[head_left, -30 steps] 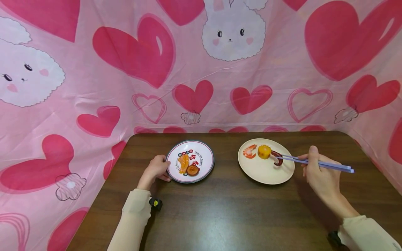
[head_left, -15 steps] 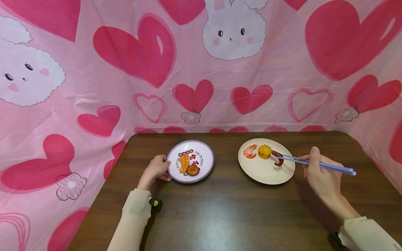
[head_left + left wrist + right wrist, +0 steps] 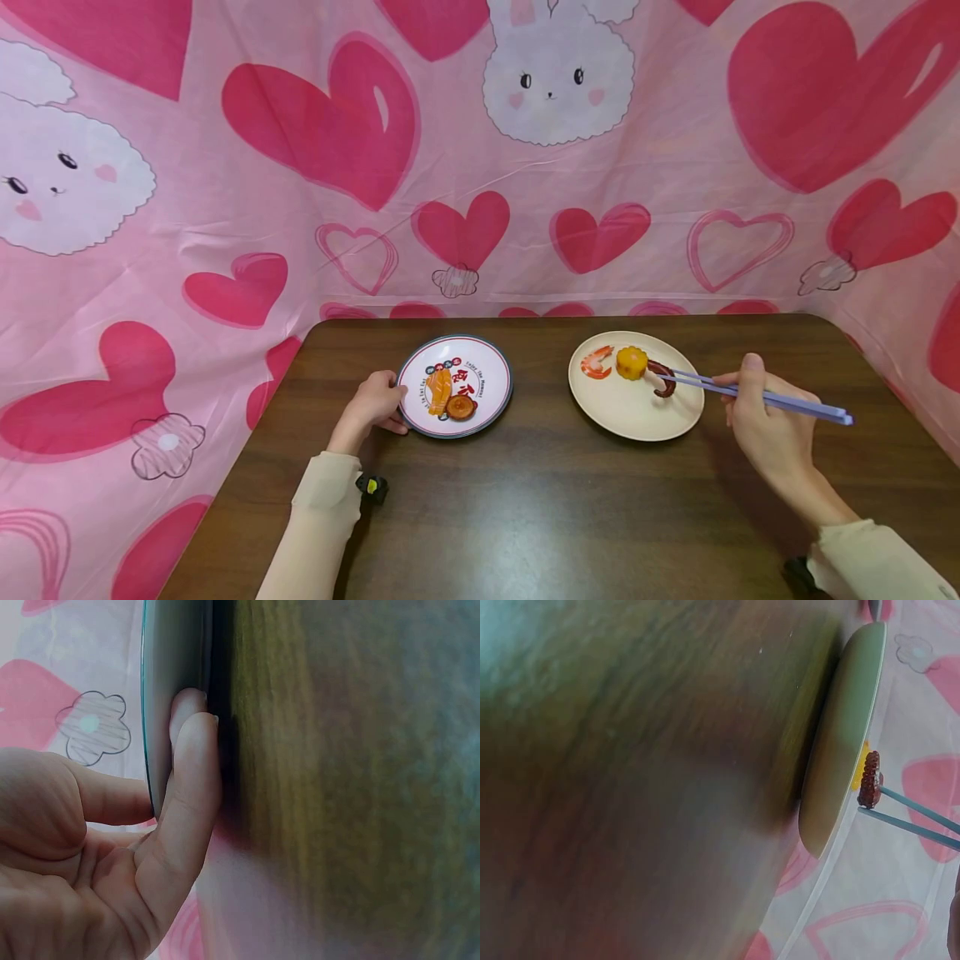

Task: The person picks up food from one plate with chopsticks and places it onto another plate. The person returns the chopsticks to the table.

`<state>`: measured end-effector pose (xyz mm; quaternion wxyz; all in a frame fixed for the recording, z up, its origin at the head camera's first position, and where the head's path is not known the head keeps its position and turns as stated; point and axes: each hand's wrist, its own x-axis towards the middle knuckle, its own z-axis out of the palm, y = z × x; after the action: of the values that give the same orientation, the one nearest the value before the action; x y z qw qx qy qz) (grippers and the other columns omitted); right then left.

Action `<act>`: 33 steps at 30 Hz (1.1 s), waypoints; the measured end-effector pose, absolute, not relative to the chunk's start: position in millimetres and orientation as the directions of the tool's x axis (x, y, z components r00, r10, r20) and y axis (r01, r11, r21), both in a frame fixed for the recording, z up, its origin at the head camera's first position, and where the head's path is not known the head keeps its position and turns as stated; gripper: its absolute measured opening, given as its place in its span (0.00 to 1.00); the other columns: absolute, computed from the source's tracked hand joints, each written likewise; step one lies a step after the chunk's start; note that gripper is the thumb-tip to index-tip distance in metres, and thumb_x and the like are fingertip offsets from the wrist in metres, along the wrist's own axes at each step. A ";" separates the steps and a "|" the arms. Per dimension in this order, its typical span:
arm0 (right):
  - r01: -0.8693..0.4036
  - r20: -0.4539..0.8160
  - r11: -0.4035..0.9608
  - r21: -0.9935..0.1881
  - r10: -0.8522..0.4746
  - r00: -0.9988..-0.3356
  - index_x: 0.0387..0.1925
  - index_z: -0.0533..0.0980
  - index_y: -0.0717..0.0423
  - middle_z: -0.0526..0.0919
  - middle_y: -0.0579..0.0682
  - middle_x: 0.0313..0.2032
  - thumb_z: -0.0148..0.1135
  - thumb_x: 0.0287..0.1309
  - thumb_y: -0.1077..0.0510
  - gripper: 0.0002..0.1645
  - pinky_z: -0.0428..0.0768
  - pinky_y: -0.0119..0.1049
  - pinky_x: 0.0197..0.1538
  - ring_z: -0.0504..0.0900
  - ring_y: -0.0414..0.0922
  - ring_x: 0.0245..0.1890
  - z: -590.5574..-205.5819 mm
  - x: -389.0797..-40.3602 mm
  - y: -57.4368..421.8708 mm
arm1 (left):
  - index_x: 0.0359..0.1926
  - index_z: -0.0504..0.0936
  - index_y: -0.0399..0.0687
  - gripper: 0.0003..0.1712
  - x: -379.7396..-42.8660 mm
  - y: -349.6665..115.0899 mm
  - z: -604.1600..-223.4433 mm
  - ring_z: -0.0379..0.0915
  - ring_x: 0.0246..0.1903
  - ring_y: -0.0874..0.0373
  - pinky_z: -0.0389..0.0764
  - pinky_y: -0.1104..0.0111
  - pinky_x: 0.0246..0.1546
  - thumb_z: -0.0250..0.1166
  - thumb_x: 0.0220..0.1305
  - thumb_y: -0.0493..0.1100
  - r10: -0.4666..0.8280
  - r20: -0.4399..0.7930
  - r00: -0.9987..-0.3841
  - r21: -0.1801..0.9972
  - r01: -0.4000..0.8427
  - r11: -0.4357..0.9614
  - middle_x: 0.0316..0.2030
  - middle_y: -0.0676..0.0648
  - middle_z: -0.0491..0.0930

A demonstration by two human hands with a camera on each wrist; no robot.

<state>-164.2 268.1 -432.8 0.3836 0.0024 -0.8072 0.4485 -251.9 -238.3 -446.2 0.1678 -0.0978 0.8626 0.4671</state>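
My left hand grips the near-left rim of a white printed plate, thumb over the edge. In the left wrist view, its fingers reach under the plate. On that plate lie an orange salmon slice and a round brown mushroom piece. My right hand holds lilac chopsticks. Their tips are at a dark red octopus tentacle over the cream plate. In the right wrist view, the tentacle is beside the two slightly parted sticks.
A yellow corn piece sits right beside the tentacle, and a shrimp lies near the cream plate's left rim. Both plates stand toward the back of a dark wooden table. Pink heart-patterned cloth hangs behind and at both sides.
The back ends of the chopsticks have dipped slightly and shifted a little right, with small motion in the right hand. The left hand, plates and food look unchanged.
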 end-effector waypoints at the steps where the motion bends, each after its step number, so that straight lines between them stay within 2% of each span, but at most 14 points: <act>1: -0.347 0.621 0.597 -0.723 0.342 -0.705 0.24 0.87 0.61 0.75 0.45 0.10 0.50 0.81 0.55 0.30 0.66 0.24 0.15 0.71 0.31 0.11 -433.0 -164.2 268.1 | 0.57 0.71 0.32 0.13 -251.9 -238.3 -446.5 0.82 0.22 0.49 0.89 0.62 0.27 0.55 0.82 0.39 -0.012 -0.380 -0.925 0.773 -0.325 0.544 0.33 0.35 0.76; 12: -0.404 0.651 0.577 -0.710 0.317 -0.690 0.23 0.87 0.62 0.75 0.45 0.10 0.50 0.81 0.58 0.30 0.62 0.26 0.12 0.70 0.31 0.11 -432.6 -164.5 265.4 | 0.58 0.70 0.32 0.15 -252.1 -237.7 -446.0 0.82 0.23 0.49 0.89 0.62 0.27 0.55 0.82 0.40 -0.013 -0.380 -0.925 0.772 -0.325 0.546 0.33 0.35 0.76; 24: -0.431 0.666 0.567 -0.702 0.307 -0.680 0.23 0.86 0.64 0.75 0.46 0.10 0.49 0.81 0.58 0.31 0.65 0.23 0.13 0.70 0.31 0.11 -426.8 -165.0 259.8 | 0.58 0.71 0.32 0.15 -252.8 -238.1 -445.8 0.82 0.23 0.49 0.89 0.62 0.28 0.55 0.82 0.40 -0.011 -0.381 -0.925 0.772 -0.325 0.546 0.34 0.35 0.77; 33: -0.445 0.663 0.548 -0.709 0.302 -0.685 0.24 0.85 0.70 0.74 0.53 0.10 0.48 0.81 0.61 0.30 0.66 0.21 0.14 0.69 0.29 0.11 -420.1 -161.1 250.2 | 0.57 0.71 0.31 0.14 -252.9 -238.2 -445.9 0.82 0.23 0.49 0.89 0.62 0.27 0.54 0.82 0.39 -0.008 -0.380 -0.925 0.774 -0.322 0.545 0.33 0.35 0.76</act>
<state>-161.1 250.2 -420.1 0.3945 0.0454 -0.7863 0.4734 -252.9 -238.2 -445.9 0.1682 -0.0958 0.8628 0.4670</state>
